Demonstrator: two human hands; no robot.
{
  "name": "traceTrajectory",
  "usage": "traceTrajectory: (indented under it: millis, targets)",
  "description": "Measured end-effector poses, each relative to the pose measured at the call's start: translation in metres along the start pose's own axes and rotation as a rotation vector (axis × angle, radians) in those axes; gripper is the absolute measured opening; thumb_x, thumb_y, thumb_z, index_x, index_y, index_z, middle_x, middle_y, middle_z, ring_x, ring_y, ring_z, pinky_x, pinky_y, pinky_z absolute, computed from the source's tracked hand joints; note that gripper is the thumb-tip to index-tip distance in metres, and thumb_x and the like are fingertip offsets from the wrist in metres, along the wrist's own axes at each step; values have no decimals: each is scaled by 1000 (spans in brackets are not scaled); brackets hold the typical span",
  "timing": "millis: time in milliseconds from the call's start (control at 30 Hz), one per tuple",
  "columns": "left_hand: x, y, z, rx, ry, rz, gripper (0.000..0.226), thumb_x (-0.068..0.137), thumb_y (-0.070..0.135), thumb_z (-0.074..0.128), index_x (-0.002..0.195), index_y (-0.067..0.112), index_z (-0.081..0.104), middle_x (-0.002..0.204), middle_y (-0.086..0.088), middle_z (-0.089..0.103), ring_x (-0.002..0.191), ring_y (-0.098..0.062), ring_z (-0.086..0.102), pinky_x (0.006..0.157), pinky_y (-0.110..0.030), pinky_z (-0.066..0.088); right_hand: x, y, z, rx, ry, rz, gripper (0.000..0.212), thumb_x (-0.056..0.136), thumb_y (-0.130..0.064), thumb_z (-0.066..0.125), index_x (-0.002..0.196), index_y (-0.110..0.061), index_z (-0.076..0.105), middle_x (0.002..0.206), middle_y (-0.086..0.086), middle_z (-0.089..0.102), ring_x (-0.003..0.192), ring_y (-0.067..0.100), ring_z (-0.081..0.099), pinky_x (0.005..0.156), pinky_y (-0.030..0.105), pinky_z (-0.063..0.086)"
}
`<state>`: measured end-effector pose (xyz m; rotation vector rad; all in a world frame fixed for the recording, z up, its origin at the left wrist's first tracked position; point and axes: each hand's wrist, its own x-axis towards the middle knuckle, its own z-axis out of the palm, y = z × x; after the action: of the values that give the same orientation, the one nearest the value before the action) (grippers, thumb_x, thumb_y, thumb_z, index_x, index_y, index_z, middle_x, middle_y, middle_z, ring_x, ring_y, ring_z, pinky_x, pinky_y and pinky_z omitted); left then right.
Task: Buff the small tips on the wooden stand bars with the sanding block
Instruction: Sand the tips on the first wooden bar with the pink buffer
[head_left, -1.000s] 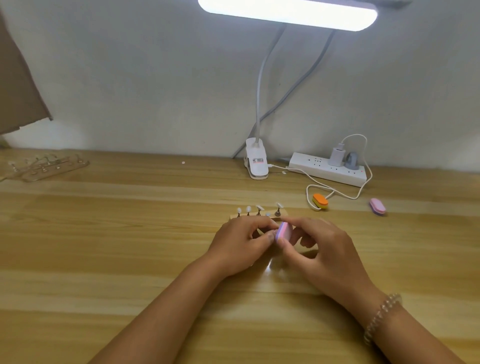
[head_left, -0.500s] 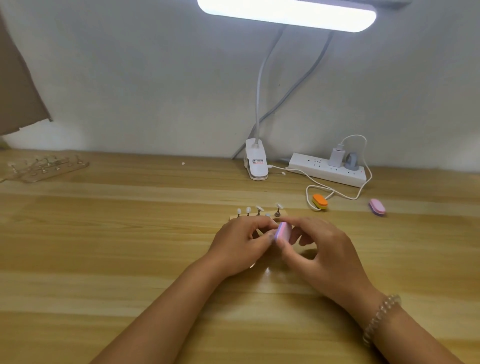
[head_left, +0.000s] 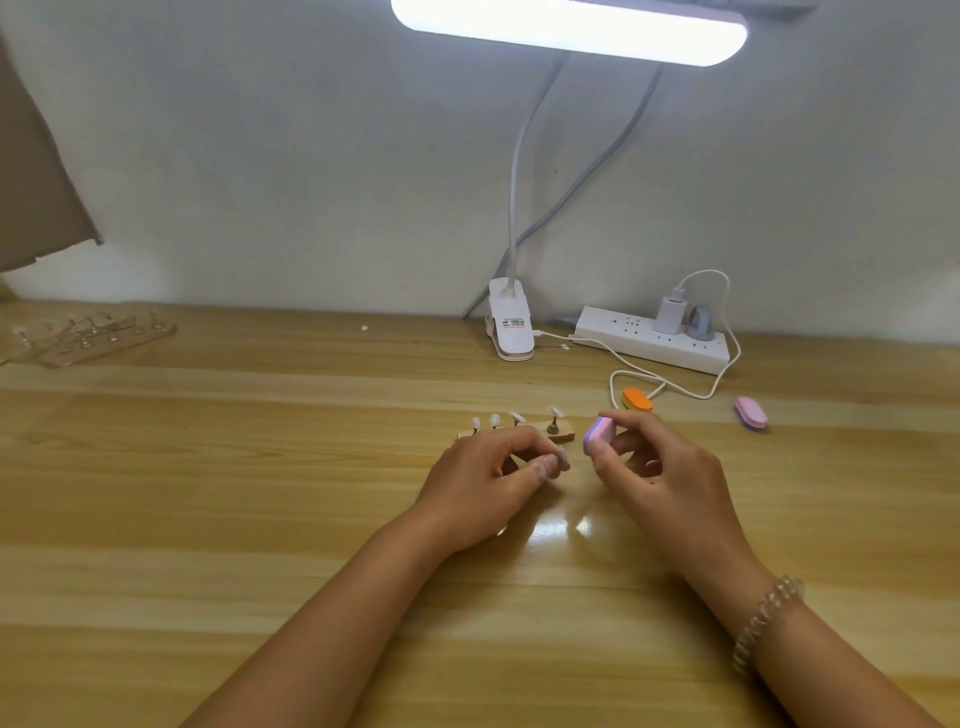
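Observation:
A small wooden stand bar (head_left: 562, 435) lies on the table, carrying several white tips (head_left: 515, 417) on short pins. My left hand (head_left: 485, 486) rests just in front of it and hides the bar's left part. Its thumb and forefinger pinch a small pale tip (head_left: 561, 461). My right hand (head_left: 670, 478) is to the right, fingers closed on a pink and purple sanding block (head_left: 597, 434). The block is held apart from the pinched tip, with a gap between them.
A clip lamp base (head_left: 511, 327) and a white power strip (head_left: 654, 340) with cables sit at the back. An orange block (head_left: 637, 400) and a pink block (head_left: 751, 413) lie to the right. Clear plastic holders (head_left: 88, 338) lie at the far left.
My hands were together with the block against the tip. My right hand has now drawn the block away to the right, and my left hand has moved slightly toward me.

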<state>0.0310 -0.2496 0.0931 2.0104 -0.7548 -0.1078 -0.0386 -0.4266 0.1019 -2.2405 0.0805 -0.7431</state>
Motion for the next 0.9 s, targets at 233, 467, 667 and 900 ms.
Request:
traceTrajectory:
  millis: [233,467,667,900]
  targets:
    - [2,-3,-2,14,14,23,20,93,23,61,92,41,70,87,21,69,73,-8,61,78,-37,53,-7,-11,4,-109,-94,-177,31,84,-35,72,114,-29,69,87,-16,65,77,10,58,73,36,52]
    - [2,-5,-2,60,-3,18,18,95,24,61,96,39,71,86,26,68,61,4,52,69,-27,42,-10,-14,3,-150,-107,-241,34,82,-39,70,114,-27,71,90,-15,64,75,10,56,68,31,50]
    - [2,-8,-2,53,-4,33,20,94,24,59,99,39,71,82,27,65,58,4,50,66,-26,38,-14,-17,4,-189,-102,-274,35,81,-38,68,115,-28,70,91,-16,63,70,6,51,65,28,49]
    - [2,-7,0,77,4,41,20,97,26,60,91,43,68,77,29,62,55,7,49,60,-23,32,-11,-13,5,-198,-71,-203,27,88,-36,66,114,-29,69,91,-16,64,71,3,50,67,26,49]
